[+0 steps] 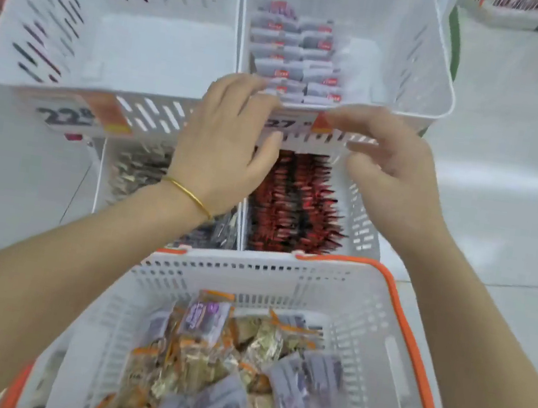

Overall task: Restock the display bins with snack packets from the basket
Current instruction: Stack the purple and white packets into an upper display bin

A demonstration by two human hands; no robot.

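A white basket with an orange rim (392,328) sits closest to me, holding purple snack packets (312,376) and clear packets with orange seals (204,357). Above it, the upper right display bin (431,71) holds two rows of grey-purple packets (298,56). The upper left bin (117,44) has nothing in it. My left hand (224,142) hovers at the right bin's front edge with fingers spread and nothing in it. My right hand (391,162) is beside it, fingertips touching the front rim near the price tag (306,124).
A lower tier holds a bin of red-black packets (298,204) and, partly behind my left wrist, a bin of dark silvery packets (141,168). A "22" price label (72,115) hangs on the left bin. White floor tiles surround the stand.
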